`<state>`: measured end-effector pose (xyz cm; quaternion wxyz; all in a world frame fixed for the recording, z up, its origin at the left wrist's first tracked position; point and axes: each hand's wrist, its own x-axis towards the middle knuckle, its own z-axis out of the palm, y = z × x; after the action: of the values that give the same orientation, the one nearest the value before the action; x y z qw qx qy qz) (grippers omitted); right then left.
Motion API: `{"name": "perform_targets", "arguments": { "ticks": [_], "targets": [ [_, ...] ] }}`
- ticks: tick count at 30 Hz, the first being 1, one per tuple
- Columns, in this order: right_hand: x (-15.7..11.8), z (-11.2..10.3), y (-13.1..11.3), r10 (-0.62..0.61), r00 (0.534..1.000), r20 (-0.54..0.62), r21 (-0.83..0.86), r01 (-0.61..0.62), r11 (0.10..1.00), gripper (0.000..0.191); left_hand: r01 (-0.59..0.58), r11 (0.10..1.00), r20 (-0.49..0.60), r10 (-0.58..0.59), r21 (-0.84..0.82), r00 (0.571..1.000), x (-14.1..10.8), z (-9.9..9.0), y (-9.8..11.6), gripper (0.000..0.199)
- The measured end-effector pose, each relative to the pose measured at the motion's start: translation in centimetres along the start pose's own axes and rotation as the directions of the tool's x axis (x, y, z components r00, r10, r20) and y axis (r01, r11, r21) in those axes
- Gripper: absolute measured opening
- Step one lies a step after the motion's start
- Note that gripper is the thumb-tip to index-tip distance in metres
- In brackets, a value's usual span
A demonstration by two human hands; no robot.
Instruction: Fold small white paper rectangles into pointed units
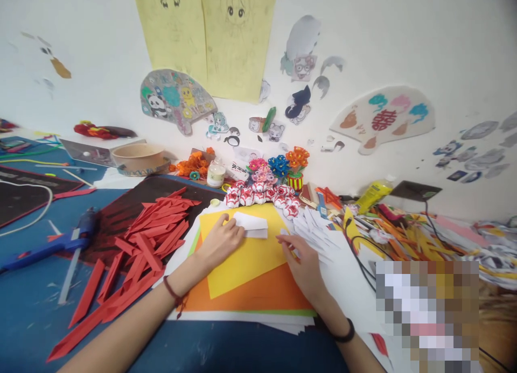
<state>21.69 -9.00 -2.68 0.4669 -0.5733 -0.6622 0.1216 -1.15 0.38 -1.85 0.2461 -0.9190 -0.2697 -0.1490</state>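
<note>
Plain yellow sheet, solid red folded strips, red-and-white patterned paper balls.

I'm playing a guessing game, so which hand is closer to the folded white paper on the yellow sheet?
Left. The left hand has its fingers at the white paper's left edge; the right hand is rightward, across a gap.

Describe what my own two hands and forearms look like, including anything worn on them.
Both forearms are bare, without sleeves. The left wrist wears a thin dark red cord bracelet with hanging ends; the right has a plain black band. Neither hand wears a glove.
</note>
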Motion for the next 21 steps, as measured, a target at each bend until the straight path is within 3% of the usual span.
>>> {"name": "perform_targets", "arguments": {
  "ticks": [6,13,21],
  "targets": [
    [2.2,0.7,-1.7,0.112,0.994,0.009,0.082,-0.113,0.990,0.026,-0.029,1.000,-0.042,0.029,0.011,0.999,0.0,0.5,-0.4,0.016],
    [4.1,2.8,-2.3,0.281,0.959,-0.046,0.158,-0.271,0.950,0.029,0.047,0.997,-0.016,-0.048,-0.055,0.999,-0.1,0.2,-0.5,0.014],
    [2.3,4.1,-1.1,0.227,0.971,-0.082,0.127,-0.216,0.968,0.026,0.055,0.996,-0.003,-0.055,-0.074,0.998,-0.2,0.1,-0.9,0.013]
  ]
}}
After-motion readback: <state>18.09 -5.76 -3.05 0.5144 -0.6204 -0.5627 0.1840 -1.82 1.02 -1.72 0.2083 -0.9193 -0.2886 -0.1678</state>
